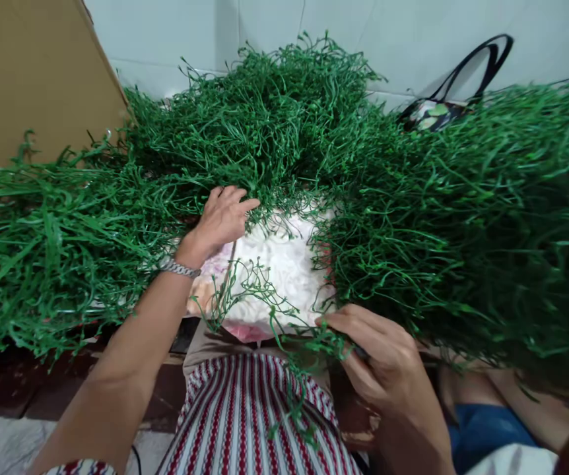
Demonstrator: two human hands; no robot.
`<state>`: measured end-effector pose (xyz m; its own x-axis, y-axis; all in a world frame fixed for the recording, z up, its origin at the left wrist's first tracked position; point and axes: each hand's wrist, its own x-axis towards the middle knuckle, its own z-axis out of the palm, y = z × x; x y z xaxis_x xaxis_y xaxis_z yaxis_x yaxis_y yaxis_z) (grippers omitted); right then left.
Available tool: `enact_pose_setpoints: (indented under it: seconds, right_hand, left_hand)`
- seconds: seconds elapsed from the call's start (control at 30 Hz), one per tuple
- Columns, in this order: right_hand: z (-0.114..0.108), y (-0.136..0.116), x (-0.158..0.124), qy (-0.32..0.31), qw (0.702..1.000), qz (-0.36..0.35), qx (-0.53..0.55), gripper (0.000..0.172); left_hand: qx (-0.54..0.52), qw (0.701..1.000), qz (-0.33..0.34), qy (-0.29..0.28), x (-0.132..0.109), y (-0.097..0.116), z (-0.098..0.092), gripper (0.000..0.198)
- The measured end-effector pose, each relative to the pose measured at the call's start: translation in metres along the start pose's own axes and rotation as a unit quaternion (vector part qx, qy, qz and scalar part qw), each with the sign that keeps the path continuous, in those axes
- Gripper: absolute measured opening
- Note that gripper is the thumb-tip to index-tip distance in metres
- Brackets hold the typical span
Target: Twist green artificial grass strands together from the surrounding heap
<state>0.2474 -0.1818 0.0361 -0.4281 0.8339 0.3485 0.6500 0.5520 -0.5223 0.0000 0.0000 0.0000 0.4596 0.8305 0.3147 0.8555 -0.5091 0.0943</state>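
A big heap of green plastic vine strands (284, 132) covers the surface in front of me and spreads to both sides. My left hand (222, 218), with a metal watch at the wrist, reaches forward into the heap's near edge, its fingers loosely curled among the strands. My right hand (373, 356) is closed in a pinch on a green strand bunch (269, 297) that trails left over a white patterned cloth (289, 264). The cloth lies bare in a gap between the piles.
A brown cardboard sheet (32, 72) leans at the back left. A dark bag with looped handles (453, 92) rests against the white tiled wall at the back right. My striped red-and-white garment (245, 422) fills the bottom middle. Blue fabric (487, 429) shows at lower right.
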Motion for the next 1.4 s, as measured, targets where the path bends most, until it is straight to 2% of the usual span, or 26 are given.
enact_pose_setpoints:
  seconds: [0.13, 0.23, 0.3, 0.33, 0.43, 0.6, 0.73, 0.83, 0.9, 1.07, 1.17, 1.23, 1.3, 1.4]
  right_hand:
    - [0.005, 0.0, 0.006, 0.028, 0.998, -0.012, -0.048, 0.022]
    - [0.009, -0.001, 0.013, 0.021, 0.998, -0.007, -0.056, 0.018]
    - [0.014, -0.002, 0.019, 0.006, 0.998, -0.01, -0.064, 0.015]
    - [0.017, -0.003, 0.021, -0.001, 0.997, -0.014, -0.073, 0.014]
    - [0.028, -0.004, 0.027, -0.022, 0.995, -0.016, -0.098, 0.013]
    - [0.043, -0.002, 0.032, -0.063, 0.996, -0.01, -0.056, 0.017]
    - [0.046, -0.001, 0.033, -0.07, 0.995, -0.015, 0.063, 0.024]
    - [0.05, -0.002, 0.03, -0.045, 0.993, 0.003, 0.113, 0.034]
    - [0.055, -0.002, 0.027, -0.03, 0.991, 0.018, 0.128, 0.039]
    - [0.066, 0.001, 0.023, 0.028, 0.988, 0.035, 0.149, 0.022]
    - [0.062, 0.005, 0.023, 0.04, 0.988, 0.038, 0.146, 0.026]
    - [0.055, 0.005, 0.023, 0.043, 0.989, 0.03, 0.137, 0.033]
    - [0.047, 0.001, 0.022, 0.073, 0.99, 0.013, 0.116, 0.036]
    - [0.044, -0.009, 0.022, 0.133, 0.988, -0.061, 0.054, 0.031]
  left_hand:
    - [-0.141, 0.989, 0.052, -0.015, -0.028, 0.024, -0.041, 0.039]
    - [-0.234, 0.969, 0.04, 0.073, -0.06, 0.061, -0.067, 0.025]
    - [-0.295, 0.951, 0.041, 0.081, -0.08, 0.089, -0.072, 0.017]
    - [-0.296, 0.952, 0.055, 0.062, -0.089, 0.101, -0.071, 0.016]
    - [-0.3, 0.95, 0.042, 0.072, -0.107, 0.121, -0.056, 0.011]
    - [-0.322, 0.944, -0.025, 0.073, -0.121, 0.114, -0.037, 0.01]
    - [-0.352, 0.926, -0.116, 0.071, -0.129, 0.105, -0.033, 0.013]
    - [-0.397, 0.895, -0.191, 0.067, -0.134, 0.103, -0.031, 0.011]
    - [-0.427, 0.872, -0.224, 0.089, -0.136, 0.102, -0.03, 0.009]
    - [-0.524, 0.809, -0.221, 0.146, -0.137, 0.103, -0.025, 0.006]
    - [-0.575, 0.775, -0.22, 0.143, -0.139, 0.104, -0.023, 0.006]
    - [-0.577, 0.773, -0.228, 0.134, -0.14, 0.105, -0.022, 0.007]
    - [-0.56, 0.783, -0.238, 0.129, -0.141, 0.106, -0.023, 0.008]
    - [-0.526, 0.804, -0.244, 0.131, -0.139, 0.109, -0.024, 0.007]
